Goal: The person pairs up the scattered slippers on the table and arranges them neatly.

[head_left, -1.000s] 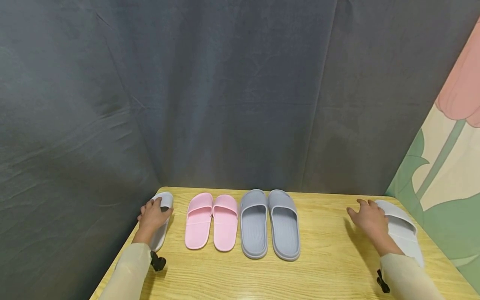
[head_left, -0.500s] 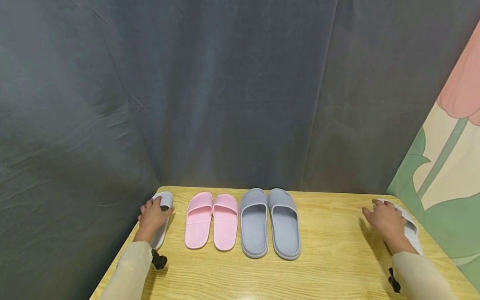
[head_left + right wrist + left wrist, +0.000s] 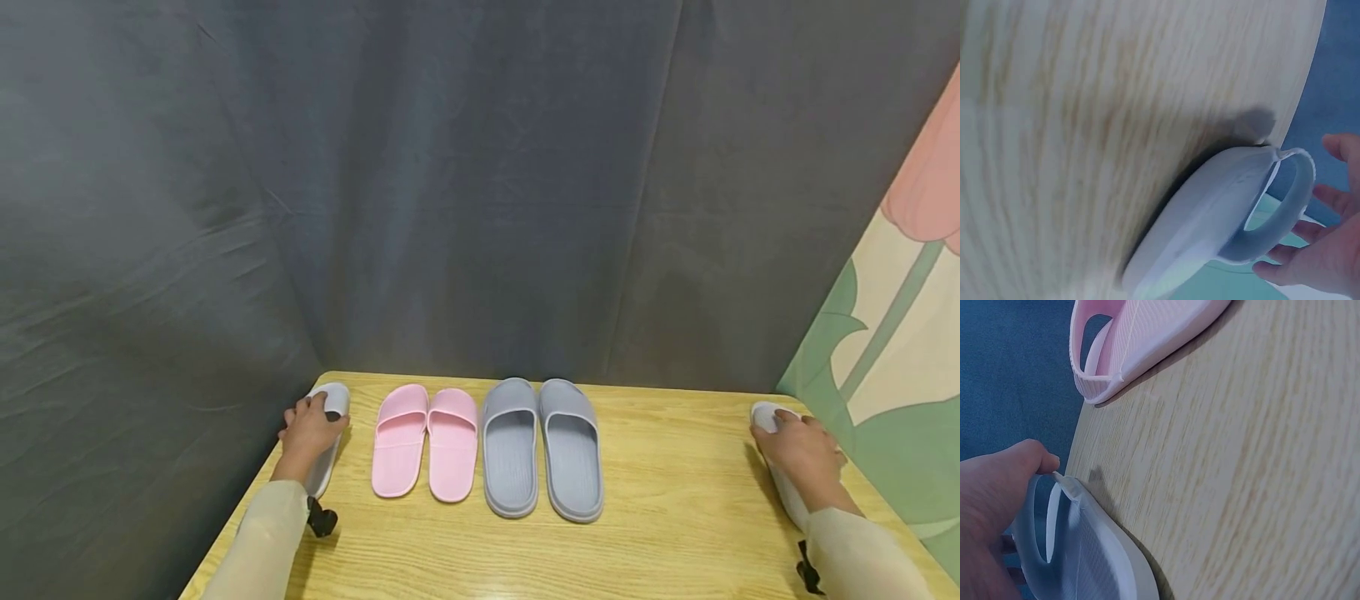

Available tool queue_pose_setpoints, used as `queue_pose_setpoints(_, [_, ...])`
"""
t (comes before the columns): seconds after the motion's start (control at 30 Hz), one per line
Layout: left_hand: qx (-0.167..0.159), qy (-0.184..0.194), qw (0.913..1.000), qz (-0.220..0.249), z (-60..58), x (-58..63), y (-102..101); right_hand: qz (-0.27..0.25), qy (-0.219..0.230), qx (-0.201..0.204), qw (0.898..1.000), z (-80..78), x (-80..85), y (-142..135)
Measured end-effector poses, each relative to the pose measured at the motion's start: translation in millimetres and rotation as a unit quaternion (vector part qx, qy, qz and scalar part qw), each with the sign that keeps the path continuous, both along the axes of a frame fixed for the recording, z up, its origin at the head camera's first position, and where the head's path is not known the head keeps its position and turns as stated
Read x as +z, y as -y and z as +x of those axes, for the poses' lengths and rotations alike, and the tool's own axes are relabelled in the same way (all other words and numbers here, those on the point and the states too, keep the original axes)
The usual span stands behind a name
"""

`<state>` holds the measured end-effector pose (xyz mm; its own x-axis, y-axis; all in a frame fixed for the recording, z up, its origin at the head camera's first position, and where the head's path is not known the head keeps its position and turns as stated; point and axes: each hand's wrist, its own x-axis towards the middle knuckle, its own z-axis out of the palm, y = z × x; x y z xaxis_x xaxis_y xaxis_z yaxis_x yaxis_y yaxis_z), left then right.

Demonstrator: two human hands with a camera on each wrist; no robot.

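Note:
At the table's left end my left hand (image 3: 307, 432) spans the strap of a white slide slipper (image 3: 337, 398). In the left wrist view the thumb is at one side of the strap and fingers show past its other side; the slipper (image 3: 1100, 562) lies on the tabletop. My right hand (image 3: 804, 454) is over the other white slipper (image 3: 765, 412) at the right end, covering much of it. The right wrist view shows that hand's fingers spread loosely beside the strap of the slipper (image 3: 1204, 215), with the thumb held away from it.
Between the hands, a pink pair of slippers (image 3: 397, 454) and a larger grey pair (image 3: 510, 458) stand in a row on the wooden table (image 3: 675, 500). A dark curtain (image 3: 480, 208) hangs behind and to the left. A flower-painted wall (image 3: 892, 350) borders the right side.
My right hand has moved right, from beside the right white slipper to over it, and that slipper is now more hidden. The left hand stays on its slipper.

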<state>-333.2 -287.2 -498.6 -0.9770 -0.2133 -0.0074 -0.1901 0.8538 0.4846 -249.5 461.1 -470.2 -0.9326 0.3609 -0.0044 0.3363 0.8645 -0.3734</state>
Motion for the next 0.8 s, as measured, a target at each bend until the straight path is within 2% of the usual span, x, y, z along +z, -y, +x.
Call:
queue_pose_setpoints(0.27, [0.000,0.001,0.9999,-0.017,-0.1,-1.7,0,-0.033,0.016,-0.008,0.999,-0.5,-10.4,-11])
queue_pose_setpoints(0.57, [-0.003,-0.001,0.9998,-0.021,1.8,-1.5,0,-0.053,0.000,-0.007,0.999,1.6,-19.8,-16])
queue_pose_setpoints(0.8, [0.003,0.004,1.0000,-0.006,3.1,-1.7,0,-0.068,-0.015,-0.008,0.998,-1.6,-23.7,-18])
